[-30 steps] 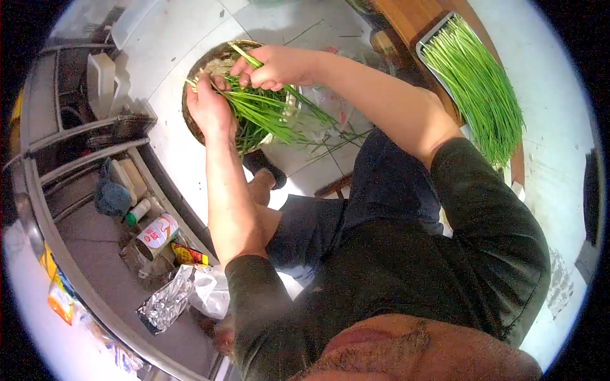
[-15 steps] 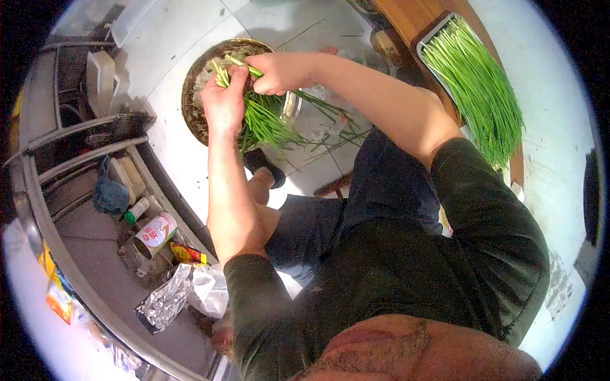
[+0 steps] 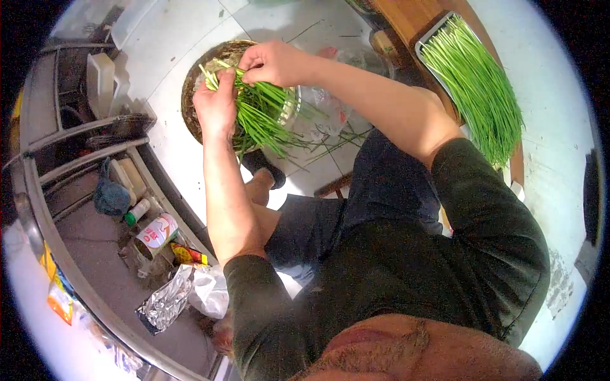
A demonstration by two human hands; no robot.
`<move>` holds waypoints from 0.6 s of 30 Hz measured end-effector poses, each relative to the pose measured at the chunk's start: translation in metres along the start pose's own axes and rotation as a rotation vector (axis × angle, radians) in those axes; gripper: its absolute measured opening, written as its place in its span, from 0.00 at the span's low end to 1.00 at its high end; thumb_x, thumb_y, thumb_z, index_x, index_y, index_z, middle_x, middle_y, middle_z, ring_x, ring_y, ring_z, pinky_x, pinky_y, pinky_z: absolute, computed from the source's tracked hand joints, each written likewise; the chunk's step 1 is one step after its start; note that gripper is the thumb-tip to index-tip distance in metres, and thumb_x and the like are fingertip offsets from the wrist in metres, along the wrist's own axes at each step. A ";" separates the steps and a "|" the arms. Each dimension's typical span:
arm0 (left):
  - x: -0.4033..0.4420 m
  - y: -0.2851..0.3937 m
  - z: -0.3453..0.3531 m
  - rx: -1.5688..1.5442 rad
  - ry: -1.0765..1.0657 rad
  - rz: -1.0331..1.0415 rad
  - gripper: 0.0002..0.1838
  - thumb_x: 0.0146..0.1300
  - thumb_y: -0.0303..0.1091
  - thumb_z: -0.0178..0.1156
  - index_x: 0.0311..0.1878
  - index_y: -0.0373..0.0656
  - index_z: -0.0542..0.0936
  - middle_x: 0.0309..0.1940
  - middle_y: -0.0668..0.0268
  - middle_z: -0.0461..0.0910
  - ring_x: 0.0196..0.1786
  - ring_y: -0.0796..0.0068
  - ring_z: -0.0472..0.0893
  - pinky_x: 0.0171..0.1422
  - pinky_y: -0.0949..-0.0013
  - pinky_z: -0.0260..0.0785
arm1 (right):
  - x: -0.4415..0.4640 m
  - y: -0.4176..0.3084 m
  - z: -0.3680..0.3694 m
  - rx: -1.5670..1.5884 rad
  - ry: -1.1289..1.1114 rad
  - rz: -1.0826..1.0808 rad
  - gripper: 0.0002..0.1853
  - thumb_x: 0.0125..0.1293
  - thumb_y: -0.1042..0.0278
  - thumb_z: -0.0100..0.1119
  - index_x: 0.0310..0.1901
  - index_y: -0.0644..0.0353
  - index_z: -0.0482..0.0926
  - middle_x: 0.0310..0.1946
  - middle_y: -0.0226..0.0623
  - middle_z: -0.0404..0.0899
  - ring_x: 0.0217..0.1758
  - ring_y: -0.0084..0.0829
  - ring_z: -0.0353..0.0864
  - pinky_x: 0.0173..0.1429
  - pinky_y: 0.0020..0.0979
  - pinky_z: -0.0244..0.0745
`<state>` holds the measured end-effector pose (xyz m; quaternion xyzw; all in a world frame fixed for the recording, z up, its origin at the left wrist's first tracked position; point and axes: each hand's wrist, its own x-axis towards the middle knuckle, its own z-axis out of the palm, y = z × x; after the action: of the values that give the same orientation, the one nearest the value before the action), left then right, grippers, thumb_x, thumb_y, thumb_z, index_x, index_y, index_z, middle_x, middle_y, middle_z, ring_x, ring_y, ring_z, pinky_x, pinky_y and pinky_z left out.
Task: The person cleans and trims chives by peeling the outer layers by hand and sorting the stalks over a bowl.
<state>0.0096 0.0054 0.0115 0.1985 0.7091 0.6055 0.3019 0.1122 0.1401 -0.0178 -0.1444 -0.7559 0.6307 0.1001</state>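
A bunch of garlic chives [image 3: 260, 120] is gripped in my left hand [image 3: 215, 109], with its pale cut ends sticking out above the thumb and its green leaves hanging toward me. My right hand [image 3: 274, 63] is closed in a pinch beside the bunch, its fingertips on chive stalks close to the left thumb. Both hands are over a round, dark-stained basin [image 3: 189, 105] on the floor. A clear bowl [image 3: 292, 108] is partly hidden behind the leaves.
A metal tray [image 3: 438, 76] piled with neatly laid chives [image 3: 473, 89] rests on a wooden surface [image 3: 406, 19] to the right. Clear plastic bags [image 3: 330, 114] and loose chives [image 3: 343, 141] lie on the tiles. A shelf unit [image 3: 82, 222] at left holds a can [image 3: 157, 233] and foil [image 3: 166, 298].
My right hand has moved slightly up and left, back against the bunch; the stalks it held apart to the right now lie alongside the rest. My left hand has shifted slightly left.
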 end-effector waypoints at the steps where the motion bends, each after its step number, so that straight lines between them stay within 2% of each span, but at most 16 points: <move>1: 0.002 -0.004 -0.002 0.007 -0.006 0.012 0.07 0.64 0.33 0.62 0.35 0.39 0.80 0.21 0.77 0.72 0.22 0.88 0.66 0.25 0.79 0.55 | 0.000 0.000 -0.001 -0.041 0.023 -0.015 0.13 0.57 0.64 0.66 0.42 0.62 0.81 0.33 0.33 0.84 0.36 0.23 0.80 0.43 0.26 0.73; 8: 0.004 -0.008 -0.004 0.121 0.028 0.097 0.09 0.62 0.35 0.63 0.32 0.38 0.79 0.22 0.75 0.74 0.24 0.88 0.66 0.26 0.77 0.57 | -0.003 -0.004 -0.001 -0.112 0.076 -0.059 0.12 0.59 0.65 0.64 0.42 0.62 0.80 0.32 0.34 0.84 0.34 0.23 0.80 0.41 0.26 0.73; 11: 0.000 0.005 -0.003 0.194 0.079 0.049 0.10 0.61 0.35 0.63 0.31 0.39 0.78 0.21 0.75 0.73 0.22 0.86 0.67 0.25 0.76 0.58 | -0.003 -0.007 -0.004 -0.161 0.061 -0.078 0.12 0.61 0.64 0.63 0.41 0.61 0.80 0.31 0.34 0.84 0.34 0.24 0.80 0.41 0.27 0.73; 16: 0.008 0.004 -0.014 -0.152 0.235 0.010 0.06 0.61 0.31 0.61 0.32 0.39 0.76 0.21 0.70 0.73 0.22 0.82 0.69 0.25 0.76 0.60 | 0.000 0.002 -0.005 -0.212 0.093 -0.112 0.11 0.62 0.64 0.62 0.41 0.62 0.79 0.31 0.34 0.83 0.34 0.24 0.80 0.40 0.27 0.73; 18: 0.014 0.004 -0.023 -0.157 0.295 0.027 0.06 0.61 0.30 0.60 0.34 0.38 0.77 0.21 0.70 0.74 0.23 0.81 0.70 0.26 0.75 0.61 | -0.002 -0.001 -0.007 -0.239 0.104 -0.103 0.12 0.63 0.64 0.61 0.42 0.63 0.79 0.32 0.34 0.83 0.34 0.24 0.80 0.41 0.28 0.73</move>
<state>-0.0169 -0.0018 0.0145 0.0926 0.6934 0.6856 0.2012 0.1162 0.1463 -0.0157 -0.1489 -0.8258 0.5219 0.1535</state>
